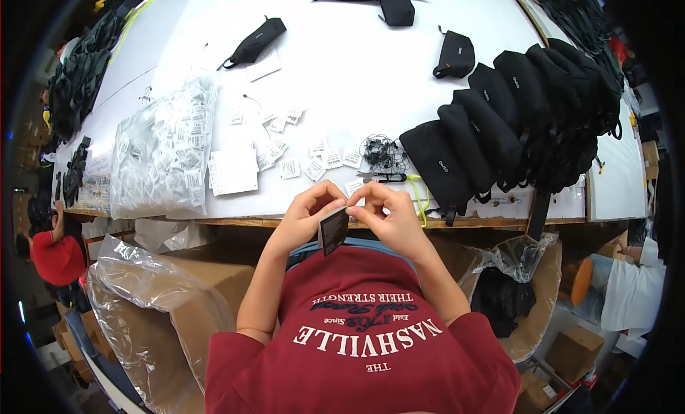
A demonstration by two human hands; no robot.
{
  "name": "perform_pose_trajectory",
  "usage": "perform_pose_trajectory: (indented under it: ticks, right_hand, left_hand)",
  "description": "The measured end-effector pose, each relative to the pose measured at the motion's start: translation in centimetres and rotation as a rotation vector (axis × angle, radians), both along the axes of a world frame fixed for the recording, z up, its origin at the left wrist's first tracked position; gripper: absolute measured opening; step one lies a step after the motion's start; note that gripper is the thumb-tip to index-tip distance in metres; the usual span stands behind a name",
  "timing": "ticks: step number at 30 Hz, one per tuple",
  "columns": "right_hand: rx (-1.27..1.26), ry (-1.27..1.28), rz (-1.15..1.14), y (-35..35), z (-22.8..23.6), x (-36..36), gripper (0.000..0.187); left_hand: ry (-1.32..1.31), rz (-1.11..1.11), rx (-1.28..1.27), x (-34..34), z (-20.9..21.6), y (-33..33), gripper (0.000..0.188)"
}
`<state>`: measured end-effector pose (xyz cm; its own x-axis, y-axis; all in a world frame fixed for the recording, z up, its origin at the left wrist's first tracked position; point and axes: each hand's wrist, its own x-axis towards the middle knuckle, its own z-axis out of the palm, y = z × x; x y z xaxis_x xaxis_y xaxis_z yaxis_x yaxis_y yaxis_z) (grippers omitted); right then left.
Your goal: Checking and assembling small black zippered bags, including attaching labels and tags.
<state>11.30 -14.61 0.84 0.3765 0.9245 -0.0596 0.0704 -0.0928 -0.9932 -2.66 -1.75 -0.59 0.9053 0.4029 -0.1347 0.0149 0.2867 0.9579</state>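
Both of my hands are at the near edge of the white table, closed around a dark folded card tag (333, 232) with small print. My left hand (308, 213) pinches its upper left side. At its top right corner, the fingertips of my right hand (389, 215) pinch together; whether a string is between them is too small to tell. Just beyond my hands lie small white printed labels (331, 158), a tangle of black strings (384, 154) and a dark-handled tool (385, 177). A yellow-green cord (421, 200) hangs over the edge near my right hand.
Black zip pouches (492, 118) lie overlapped in a row at the right. A clear bag of labels (163, 153) and a stack of white cards (233, 173) stand left. Plastic-lined cartons (164, 300) flank me below the table edge. Another person in red (57, 253) is far left.
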Motion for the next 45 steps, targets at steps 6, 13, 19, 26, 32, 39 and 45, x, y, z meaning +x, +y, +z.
perform_pose_trajectory:
  ticks: [6,13,19,26,32,39,45]
  right_hand:
    - [0.003,0.091,0.048,0.0,0.1,0.6,0.009]
    - [0.085,-0.061,0.024,0.7,-0.6,0.4,0.009]
    - [0.139,0.178,0.061,0.3,-1.8,0.7,0.012]
    - [0.158,0.637,0.181,2.0,-3.4,0.8,0.018]
    - [0.151,0.579,0.01,-1.5,-3.9,2.7,0.017]
    - [0.072,0.592,-0.091,-4.7,-4.6,3.1,0.014]
    - [0.065,0.651,-0.151,-7.2,-4.2,2.0,0.012]
  left_hand:
    - [-0.005,-0.083,0.124,0.1,-0.3,0.5,0.009]
    - [0.027,-0.116,0.034,0.1,-0.3,0.9,0.01]
    - [-0.064,-0.121,0.106,1.2,-0.5,0.5,0.006]
    - [-0.108,0.067,0.276,3.4,0.1,1.8,0.009]
    - [0.066,-0.319,0.9,10.2,-3.0,10.6,0.015]
    - [0.837,0.547,1.801,11.6,-13.2,33.0,0.04]
    - [0.849,0.581,1.702,10.8,-13.9,35.5,0.034]
